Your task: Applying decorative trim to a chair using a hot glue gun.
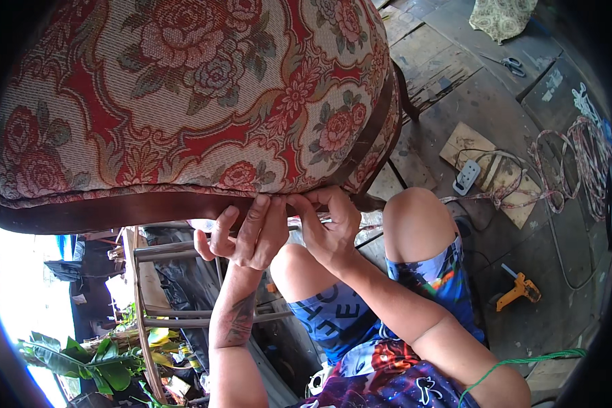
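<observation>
I've got the upholstered seat up in front of me, floral fabric in red and cream, its dark wooden rail running along the lower edge. Both my hands meet at that edge, just where cloth turns under the wood. My left hand has its fingers curled up against the rail, fingertips pressing the fabric margin; whether anything sits inside the fist I cannot tell. My right hand is narrowed to a pinch, thumb and forefinger closed on the fabric edge right beside the left fingertips, the two hands touching.

To do this well, I judge the cloth should be drawn snug and even, pulling straight down over the rail so the rose pattern stays square and no pucker forms near the corner. The left hand ought to pin what is already taut while the right works on along the edge in small bites.

My knees are beneath, in patterned shorts. On the plank floor lie scissors, a coil of patterned cord, a white power strip and an orange tool, all well apart from my hands
</observation>
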### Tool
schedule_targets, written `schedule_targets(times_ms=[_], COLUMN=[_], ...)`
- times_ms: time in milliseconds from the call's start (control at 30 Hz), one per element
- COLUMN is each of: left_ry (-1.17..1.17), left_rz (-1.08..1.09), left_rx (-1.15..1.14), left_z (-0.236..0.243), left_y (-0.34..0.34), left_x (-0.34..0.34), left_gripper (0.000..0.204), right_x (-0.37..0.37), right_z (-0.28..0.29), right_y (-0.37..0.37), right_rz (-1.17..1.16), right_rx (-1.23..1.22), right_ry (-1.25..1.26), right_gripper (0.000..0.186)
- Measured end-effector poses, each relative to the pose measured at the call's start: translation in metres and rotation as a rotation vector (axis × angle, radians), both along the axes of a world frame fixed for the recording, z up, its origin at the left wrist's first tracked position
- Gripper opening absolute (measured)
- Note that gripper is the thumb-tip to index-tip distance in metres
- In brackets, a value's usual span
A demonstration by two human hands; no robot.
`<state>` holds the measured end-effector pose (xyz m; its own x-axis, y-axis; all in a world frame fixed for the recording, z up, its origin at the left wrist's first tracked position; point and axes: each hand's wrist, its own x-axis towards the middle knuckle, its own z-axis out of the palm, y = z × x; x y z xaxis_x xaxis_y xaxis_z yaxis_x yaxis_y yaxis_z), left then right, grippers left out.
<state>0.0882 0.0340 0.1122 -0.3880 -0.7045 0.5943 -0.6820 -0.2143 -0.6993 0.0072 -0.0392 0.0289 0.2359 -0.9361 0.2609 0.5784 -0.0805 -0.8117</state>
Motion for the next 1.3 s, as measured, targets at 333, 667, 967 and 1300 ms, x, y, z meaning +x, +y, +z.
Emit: schedule_targets(times_ms=[333, 667, 967, 1300], left_ry=[-0.051, -0.064, -0.043, -0.053], left_rz=[0.017, -0.057, -0.053, -0.088], left_rx=[-0.084, -0.046, -0.08, -0.076], left_z=[-0.001, -0.001, -0.003, -0.003], left_y=[-0.002, -0.009, -0.008, -0.01], left_x=[0.005, 0.003, 0.005, 0.008], left_gripper=[0.014, 0.023, 0.021, 0.022], right_x=[-0.001, 0.001, 0.003, 0.006], right_z=[0.001, -0.011, -0.011, -0.02], right_y=[-0.002, 0.001, 0.009, 0.014], right_rz=[0.011, -0.169, -0.062, 0.034], right_rx=[-0.012, -0.207, -0.022, 0.11], right_ry=[-0.051, 0.103, -0.041, -0.132], right_gripper=[0.016, 0.015, 0.02, 0.008])
